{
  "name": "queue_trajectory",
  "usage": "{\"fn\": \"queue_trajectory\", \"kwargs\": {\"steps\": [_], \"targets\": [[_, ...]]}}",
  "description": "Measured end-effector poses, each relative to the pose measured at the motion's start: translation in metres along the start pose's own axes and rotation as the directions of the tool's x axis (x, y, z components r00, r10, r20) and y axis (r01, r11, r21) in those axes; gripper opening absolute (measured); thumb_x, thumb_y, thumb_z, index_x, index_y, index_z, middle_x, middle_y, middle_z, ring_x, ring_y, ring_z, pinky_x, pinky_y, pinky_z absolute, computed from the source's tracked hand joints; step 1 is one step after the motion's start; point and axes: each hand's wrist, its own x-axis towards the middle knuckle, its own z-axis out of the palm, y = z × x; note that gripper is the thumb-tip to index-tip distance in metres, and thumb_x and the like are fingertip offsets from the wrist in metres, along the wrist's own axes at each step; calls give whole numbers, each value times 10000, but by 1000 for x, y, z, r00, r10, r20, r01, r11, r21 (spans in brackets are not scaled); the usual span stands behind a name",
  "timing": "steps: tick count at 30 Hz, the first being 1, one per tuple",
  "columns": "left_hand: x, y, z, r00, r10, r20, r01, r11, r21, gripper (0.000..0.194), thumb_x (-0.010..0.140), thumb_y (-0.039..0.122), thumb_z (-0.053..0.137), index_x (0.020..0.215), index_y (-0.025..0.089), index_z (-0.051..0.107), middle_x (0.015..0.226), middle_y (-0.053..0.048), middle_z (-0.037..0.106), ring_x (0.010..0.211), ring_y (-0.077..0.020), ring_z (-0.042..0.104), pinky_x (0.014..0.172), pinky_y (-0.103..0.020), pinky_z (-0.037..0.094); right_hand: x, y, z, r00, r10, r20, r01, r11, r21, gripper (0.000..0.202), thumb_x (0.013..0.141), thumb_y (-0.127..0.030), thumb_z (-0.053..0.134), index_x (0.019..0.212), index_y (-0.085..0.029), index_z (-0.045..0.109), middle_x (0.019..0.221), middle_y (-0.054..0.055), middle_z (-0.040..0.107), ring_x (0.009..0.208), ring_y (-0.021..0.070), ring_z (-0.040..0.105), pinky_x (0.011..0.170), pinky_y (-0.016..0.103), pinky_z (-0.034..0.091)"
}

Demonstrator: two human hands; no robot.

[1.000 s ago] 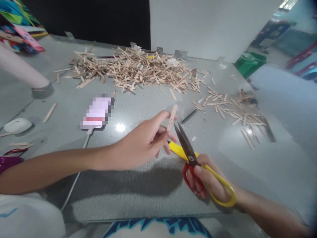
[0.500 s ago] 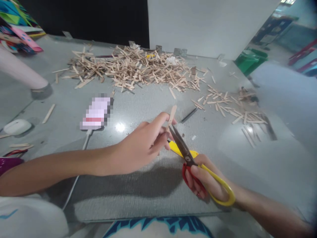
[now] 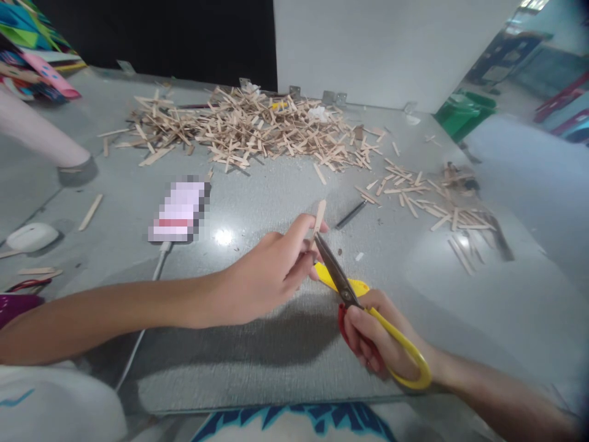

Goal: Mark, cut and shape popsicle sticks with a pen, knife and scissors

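Between the thumb and fingers of my left hand [image 3: 276, 267] a short flat wooden stick [image 3: 320, 215] is pinched, its upper end pointing away from me. My right hand [image 3: 386, 334] grips scissors [image 3: 338, 273] with dark blades, one yellow handle loop and one red. The blade tips touch or nearly touch the stick just beside my left fingertips, and the blades are almost closed. On the table under the scissors lies a yellow tool [image 3: 343, 282], partly covered by the blades and my hand. A dark pen-like rod [image 3: 352, 214] lies beyond my left fingertips.
A large heap of wooden sticks [image 3: 257, 132] spreads along the back, with a smaller scatter [image 3: 423, 196] at right. To the left are a blurred-out phone [image 3: 180, 210] on a white cable [image 3: 160, 261], and a white mouse-like object [image 3: 32, 236]. A green bin [image 3: 462, 113] stands beyond the table.
The scissor blades, parted before, have come nearly together at the stick. The stick and left fingers have shifted slightly; the rest of the table looks the same.
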Motion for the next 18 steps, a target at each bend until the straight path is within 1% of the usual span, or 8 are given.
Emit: {"fn": "queue_trajectory", "kwargs": {"steps": [4, 7, 11, 14, 18], "targets": [[0, -4, 1, 1000, -6, 11, 5, 1000, 19, 307, 1109, 216, 490, 1409, 257, 444, 902, 7, 803, 773, -174, 783, 698, -273, 539, 2, -1, 2, 999, -4, -42, 3, 1000, -26, 791, 859, -963, 598, 626, -208, 560, 455, -34, 486, 354, 63, 430, 347, 161, 381], [-1, -8, 3, 1000, -22, 3, 22, 998, 55, 319, 1108, 238, 506, 1421, 262, 449, 939, -8, 803, 814, -187, 789, 692, -274, 529, 3, -2, 3, 999, -24, -44, 23, 999, -37, 806, 839, -979, 595, 618, -206, 561, 457, -23, 509, 366, 65, 445, 356, 160, 393], [0, -9, 5, 999, -31, 8, 31, 999, 44, 321, 1111, 241, 507, 1426, 260, 446, 912, -1, 795, 737, -173, 763, 667, -269, 517, 3, -4, 4, 1000, 6, -25, -6, 1000, -29, 814, 857, -984, 558, 604, -211, 551, 427, -13, 503, 333, 68, 427, 330, 166, 347], [1, -8, 4, 999, -28, 24, 28, 1000, 4, 299, 1106, 238, 512, 1395, 249, 440, 890, 0, 795, 679, -161, 743, 642, -262, 520, 3, -4, 3, 999, 30, -16, -31, 999, -37, 821, 887, -973, 530, 563, -218, 529, 405, -12, 474, 314, 73, 413, 313, 176, 329], [2, -4, 1, 998, -47, 50, 51, 996, -73, 246, 1108, 277, 519, 1336, 246, 433, 902, -19, 802, 683, -167, 753, 598, -247, 522, 3, -4, 2, 1000, 22, -4, -23, 999, -42, 830, 925, -945, 521, 516, -223, 490, 389, -20, 427, 311, 69, 388, 313, 180, 310]]}}
